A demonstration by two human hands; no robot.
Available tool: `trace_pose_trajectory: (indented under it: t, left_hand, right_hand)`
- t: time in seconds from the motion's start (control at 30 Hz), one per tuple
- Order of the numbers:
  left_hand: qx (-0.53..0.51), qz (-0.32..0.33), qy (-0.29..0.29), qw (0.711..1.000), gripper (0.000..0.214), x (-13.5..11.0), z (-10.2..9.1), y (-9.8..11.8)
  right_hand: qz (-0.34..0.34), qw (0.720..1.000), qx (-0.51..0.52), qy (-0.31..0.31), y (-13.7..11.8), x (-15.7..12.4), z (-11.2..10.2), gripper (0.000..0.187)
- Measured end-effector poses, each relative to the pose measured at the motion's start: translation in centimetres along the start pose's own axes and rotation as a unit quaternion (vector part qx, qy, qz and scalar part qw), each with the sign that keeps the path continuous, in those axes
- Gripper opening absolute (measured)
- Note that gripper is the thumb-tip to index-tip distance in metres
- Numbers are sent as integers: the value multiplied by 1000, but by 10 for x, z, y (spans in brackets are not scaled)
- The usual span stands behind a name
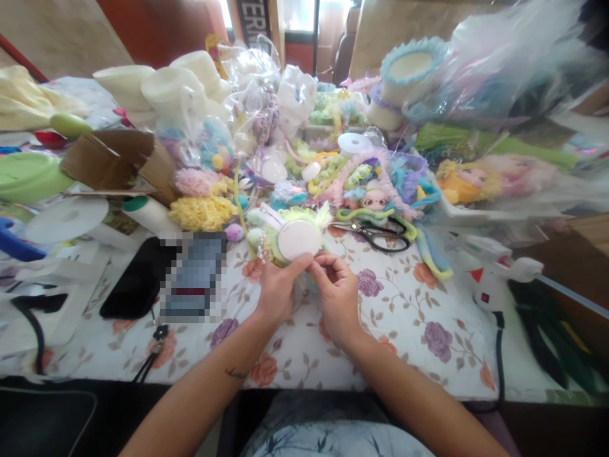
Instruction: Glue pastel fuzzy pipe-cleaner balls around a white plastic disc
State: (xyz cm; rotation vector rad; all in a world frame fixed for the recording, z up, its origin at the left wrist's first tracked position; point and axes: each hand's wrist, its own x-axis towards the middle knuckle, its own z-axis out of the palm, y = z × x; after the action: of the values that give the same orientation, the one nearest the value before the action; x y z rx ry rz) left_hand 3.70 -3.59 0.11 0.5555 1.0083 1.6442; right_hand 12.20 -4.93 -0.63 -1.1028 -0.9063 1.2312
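A pale yellow-green frilly rosette with a round white backing disc is held above the flowered tablecloth. A white ribbon with printed letters sticks out at its upper left, and a string of small beads shows at its left side. My left hand is closed on the lower left edge, thumb on the disc. Thumb and forefinger of my right hand are pinched together at the disc's bottom edge; any small piece between them is hidden. Black-handled scissors lie to the right, behind that hand.
Two phones lie at left, near a thread cone and a cardboard box. A white glue gun stands at right. Colourful yarn trims, doll heads and plastic bags are heaped across the back.
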Motion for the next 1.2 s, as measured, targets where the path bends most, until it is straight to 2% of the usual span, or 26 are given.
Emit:
trace_pose_trajectory:
  t: [0.23,0.5,0.73,0.9,1.03,1.13,1.2]
  left_hand:
    - [-10,-32,3,999,40,1,0,0]
    - [-4,-11,-16,1000,41,1,-1,1]
    - [20,-13,-23,999,20,3,-7,0]
    - [19,-45,-19,999,22,5,-5,9]
    - [22,-74,-34,996,31,9,-6,15]
    - [39,-82,-48,995,38,10,-9,15]
    - [46,-89,-58,993,41,9,-9,15]
  right_hand:
    - [0,1000,-9,7,-4,0,0,17]
    - [0,1000,-4,4,-4,1,0,15]
    - [-9,999,-31,-9,-4,0,-3,16]
    - [11,999,-47,-24,-6,-1,-5,20]
    - [4,998,-60,6,-14,8,-19,24]
    - [-61,991,-89,77,-25,25,-40,23]
    - [-106,985,-96,95,-32,39,-52,22]
